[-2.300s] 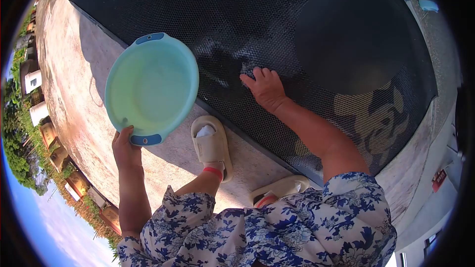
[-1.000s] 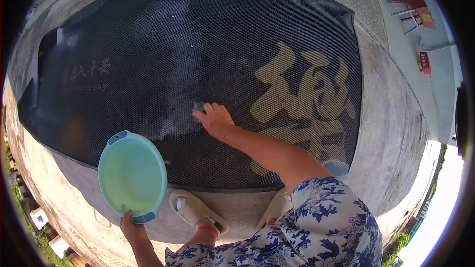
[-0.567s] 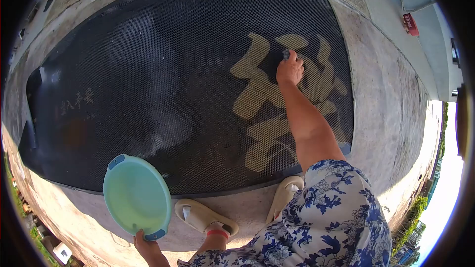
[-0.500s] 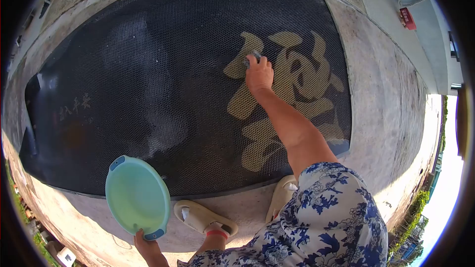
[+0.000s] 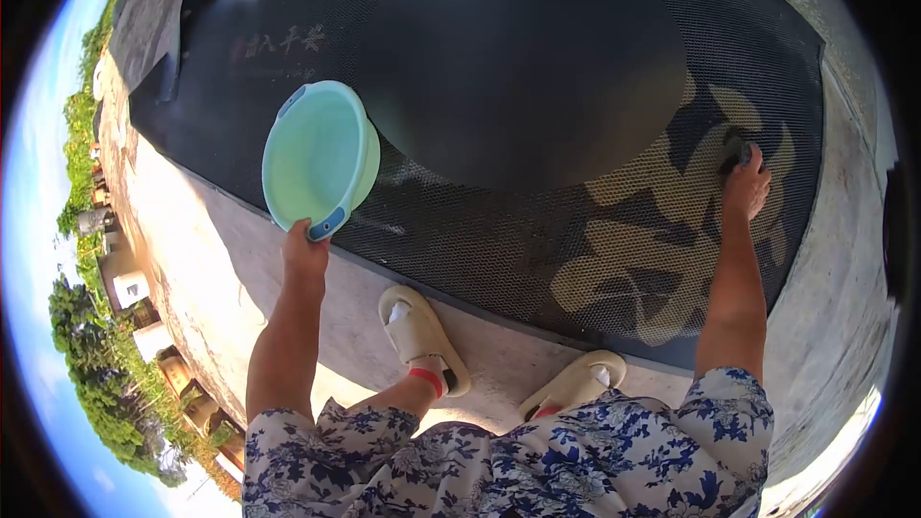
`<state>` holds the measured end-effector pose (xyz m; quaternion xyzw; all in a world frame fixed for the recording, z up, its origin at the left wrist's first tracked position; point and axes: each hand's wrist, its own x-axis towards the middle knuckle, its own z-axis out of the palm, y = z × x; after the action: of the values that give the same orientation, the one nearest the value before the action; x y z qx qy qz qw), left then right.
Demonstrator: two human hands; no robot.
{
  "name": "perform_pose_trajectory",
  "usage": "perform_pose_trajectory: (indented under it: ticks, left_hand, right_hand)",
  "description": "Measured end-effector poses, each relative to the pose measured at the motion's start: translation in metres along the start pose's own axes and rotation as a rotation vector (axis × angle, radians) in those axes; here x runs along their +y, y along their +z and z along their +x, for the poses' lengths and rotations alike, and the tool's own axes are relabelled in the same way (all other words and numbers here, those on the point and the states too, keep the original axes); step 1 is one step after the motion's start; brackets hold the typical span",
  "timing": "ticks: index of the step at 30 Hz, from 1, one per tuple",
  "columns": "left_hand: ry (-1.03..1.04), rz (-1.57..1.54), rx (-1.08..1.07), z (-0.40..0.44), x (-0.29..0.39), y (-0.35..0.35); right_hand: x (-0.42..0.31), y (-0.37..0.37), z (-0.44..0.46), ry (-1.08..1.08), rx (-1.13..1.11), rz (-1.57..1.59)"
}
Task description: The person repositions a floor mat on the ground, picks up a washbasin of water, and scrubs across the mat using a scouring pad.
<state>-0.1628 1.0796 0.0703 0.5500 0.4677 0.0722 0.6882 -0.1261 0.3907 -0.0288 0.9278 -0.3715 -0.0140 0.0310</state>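
While pinching the tilted basin by its rim with the left hand near the edge of the mat, clutching a dark pad in the right hand, fingers bent, over tan lettering.

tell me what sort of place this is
Probably an outdoor yard or forecourt: there is open sky, leafy trees, and pale, partly sunlit hard ground beside the large black mat.

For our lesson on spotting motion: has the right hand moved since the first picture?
Yes, rightward: judged against the tan character on the mat, the right hand has gone from left of it to over it.
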Motion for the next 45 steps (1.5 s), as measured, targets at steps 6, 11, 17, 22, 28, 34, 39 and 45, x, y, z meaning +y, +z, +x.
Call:
perform_pose_trajectory:
  ticks: [6, 11, 17, 22, 28, 34, 39, 45]
  left_hand:
    - [0.072, -0.27, 0.201, 0.044, -0.016, -0.004]
    - [0.101, -0.352, 0.399, 0.064, -0.001, -0.041]
    - [0.106, -0.403, 0.495, 0.111, -0.002, -0.096]
    - [0.147, -0.472, 0.346, 0.157, -0.024, -0.132]
    - [0.074, -0.528, 0.364, 0.092, -0.033, -0.029]
    - [0.5, 1.147, -0.292, -0.016, -0.13, 0.181]
    - [0.575, 1.65, -0.582, -0.039, -0.152, 0.295]
    - [0.527, 1.758, -0.564, -0.033, -0.166, 0.307]
  right_hand:
    - [-0.099, 0.008, -0.133, -0.637, -0.097, 0.093]
    - [-0.099, -0.001, -0.207, -1.221, -0.194, 0.297]
    - [-0.084, 0.022, -0.166, -0.897, -0.084, 0.363]
    - [-0.09, 0.018, -0.178, -0.894, -0.07, 0.367]
    - [-0.09, 0.021, -0.182, -0.852, -0.048, 0.379]
    - [-0.094, 0.009, -0.184, -0.905, -0.062, 0.383]
    - [-0.069, -0.005, -0.129, -0.868, 0.0, 0.37]
    - [-0.005, 0.001, 0.051, -0.051, 0.067, 0.132]
